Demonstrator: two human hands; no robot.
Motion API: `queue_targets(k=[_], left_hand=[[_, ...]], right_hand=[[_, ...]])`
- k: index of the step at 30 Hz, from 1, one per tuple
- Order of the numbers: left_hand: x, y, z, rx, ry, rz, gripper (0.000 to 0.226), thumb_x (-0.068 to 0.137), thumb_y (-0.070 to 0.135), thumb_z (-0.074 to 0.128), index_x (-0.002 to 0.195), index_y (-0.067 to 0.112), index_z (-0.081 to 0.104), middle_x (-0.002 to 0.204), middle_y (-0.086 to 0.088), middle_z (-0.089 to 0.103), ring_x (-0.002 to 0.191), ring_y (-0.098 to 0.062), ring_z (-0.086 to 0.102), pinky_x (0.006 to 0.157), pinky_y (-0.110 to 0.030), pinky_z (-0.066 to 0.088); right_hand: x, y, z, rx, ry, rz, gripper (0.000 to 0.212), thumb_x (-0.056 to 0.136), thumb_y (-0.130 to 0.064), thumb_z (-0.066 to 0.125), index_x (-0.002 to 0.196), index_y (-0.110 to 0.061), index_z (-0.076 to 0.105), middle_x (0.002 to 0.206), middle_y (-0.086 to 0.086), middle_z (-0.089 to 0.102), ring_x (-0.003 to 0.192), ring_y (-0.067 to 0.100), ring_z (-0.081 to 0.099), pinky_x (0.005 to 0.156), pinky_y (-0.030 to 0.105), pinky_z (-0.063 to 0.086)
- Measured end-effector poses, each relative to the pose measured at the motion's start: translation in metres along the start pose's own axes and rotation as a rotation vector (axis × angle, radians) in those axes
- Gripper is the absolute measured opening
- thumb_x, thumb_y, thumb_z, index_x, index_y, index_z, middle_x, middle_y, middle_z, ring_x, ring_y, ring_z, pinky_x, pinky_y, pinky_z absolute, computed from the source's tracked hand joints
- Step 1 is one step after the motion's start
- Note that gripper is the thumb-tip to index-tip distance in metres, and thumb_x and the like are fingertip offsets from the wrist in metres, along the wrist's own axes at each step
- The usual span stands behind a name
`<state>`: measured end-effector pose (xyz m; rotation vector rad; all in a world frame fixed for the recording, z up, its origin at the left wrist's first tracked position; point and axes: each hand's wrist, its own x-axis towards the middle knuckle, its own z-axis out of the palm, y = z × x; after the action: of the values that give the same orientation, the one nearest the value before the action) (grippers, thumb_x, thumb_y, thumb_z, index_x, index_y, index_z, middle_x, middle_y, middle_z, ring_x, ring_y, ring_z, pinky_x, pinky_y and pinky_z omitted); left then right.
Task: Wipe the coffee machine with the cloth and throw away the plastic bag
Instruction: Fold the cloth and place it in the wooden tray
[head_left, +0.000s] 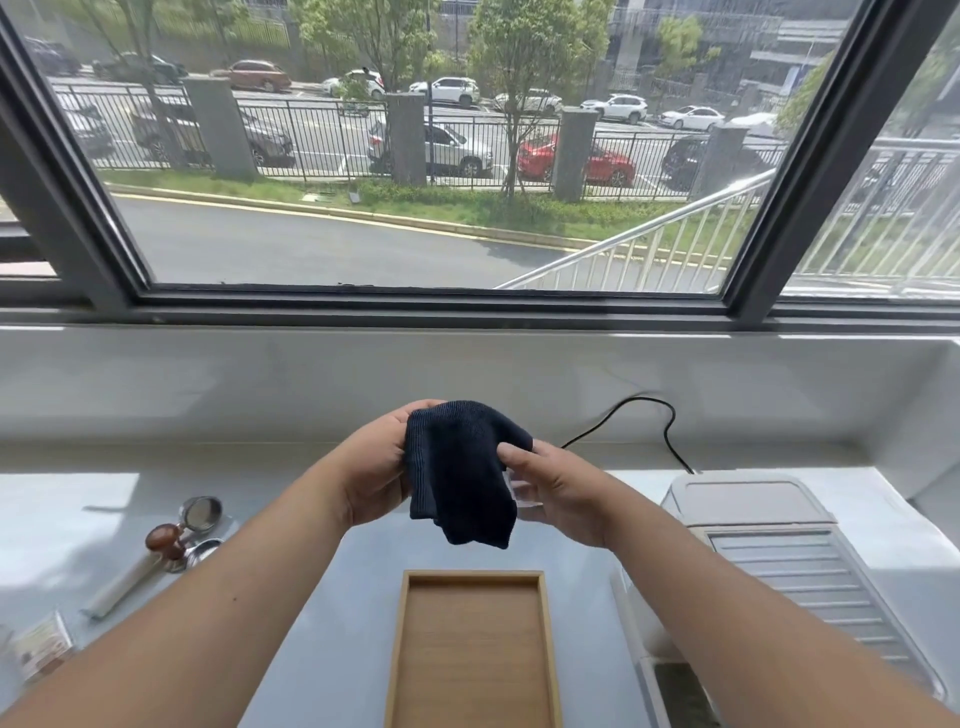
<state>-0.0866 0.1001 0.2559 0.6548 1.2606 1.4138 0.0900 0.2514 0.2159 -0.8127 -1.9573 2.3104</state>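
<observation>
Cloth (462, 475), dark and folded, is held in the air over the counter (62, 509) by 2 hands, above a wooden tray (474, 649). The left hand (371, 467) is closed on its left edge; the right hand (558, 491) pinches its right edge, with something clear and thin, hard to make out, seen under the fingers. The machine (779, 545) at right is partly hidden by the right forearm and cut off at the frame's bottom. A tamper (166, 540) and filter baskets lie at left. A packet (39, 649) at lower left is blurred; no writing can be read.
</observation>
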Motion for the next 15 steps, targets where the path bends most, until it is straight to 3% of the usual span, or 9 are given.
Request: queue_targets(k=[3, 6, 9, 11, 13, 15], left_hand=[[-0.001, 0.002, 0.004, -0.028, -0.051, -0.001, 0.026, 0.088, 0.020, 0.061, 0.110, 0.017, 0.075, 0.100, -0.015, 0.070, 0.083, -0.031, 0.066, 0.065, -0.043, 0.058], [-0.001, 0.002, 0.002, -0.009, -0.054, -0.001, 0.031, 0.092, 0.021, 0.058, 0.118, 0.010, 0.070, 0.102, -0.016, 0.069, 0.084, -0.032, 0.065, 0.065, -0.039, 0.057], [0.000, -0.001, -0.006, 0.047, 0.024, -0.020, 0.034, 0.101, 0.017, 0.049, 0.128, -0.001, 0.062, 0.106, -0.019, 0.066, 0.089, -0.034, 0.062, 0.065, -0.038, 0.054], [0.000, -0.004, -0.012, 0.073, 0.057, -0.020, 0.035, 0.104, 0.014, 0.045, 0.130, -0.004, 0.060, 0.106, -0.020, 0.064, 0.090, -0.035, 0.058, 0.064, -0.038, 0.052], [-0.001, -0.004, -0.016, 0.094, 0.074, -0.007, 0.032, 0.103, 0.014, 0.046, 0.124, -0.005, 0.062, 0.098, -0.019, 0.063, 0.080, -0.034, 0.057, 0.057, -0.035, 0.048], [-0.002, -0.004, -0.016, 0.113, 0.117, -0.009, 0.027, 0.098, 0.016, 0.054, 0.115, 0.002, 0.069, 0.087, -0.012, 0.069, 0.067, -0.025, 0.063, 0.051, -0.029, 0.050]], right_hand=[[0.001, 0.011, 0.008, 0.152, -0.059, 0.025, 0.067, 0.090, -0.053, 0.067, 0.145, -0.015, 0.055, 0.140, 0.007, 0.064, 0.131, 0.030, 0.059, 0.114, 0.053, 0.042], [0.001, 0.014, 0.015, 0.237, -0.070, -0.015, 0.061, 0.095, -0.042, 0.063, 0.148, -0.013, 0.053, 0.152, 0.018, 0.054, 0.141, 0.040, 0.049, 0.121, 0.060, 0.031], [0.001, 0.012, 0.017, 0.295, -0.064, -0.059, 0.056, 0.096, -0.031, 0.065, 0.145, -0.008, 0.054, 0.146, 0.025, 0.057, 0.130, 0.039, 0.059, 0.107, 0.052, 0.048], [0.003, 0.013, 0.016, 0.320, -0.026, -0.072, 0.048, 0.097, -0.024, 0.066, 0.142, -0.006, 0.057, 0.140, 0.025, 0.062, 0.122, 0.039, 0.062, 0.104, 0.054, 0.052], [0.006, 0.014, 0.017, 0.253, 0.063, -0.074, 0.038, 0.098, -0.022, 0.068, 0.135, -0.011, 0.064, 0.128, 0.018, 0.070, 0.112, 0.036, 0.066, 0.104, 0.058, 0.051], [0.009, 0.013, 0.021, 0.046, 0.235, -0.061, 0.032, 0.096, -0.031, 0.072, 0.126, -0.020, 0.065, 0.117, 0.006, 0.073, 0.100, 0.022, 0.068, 0.095, 0.045, 0.054]])
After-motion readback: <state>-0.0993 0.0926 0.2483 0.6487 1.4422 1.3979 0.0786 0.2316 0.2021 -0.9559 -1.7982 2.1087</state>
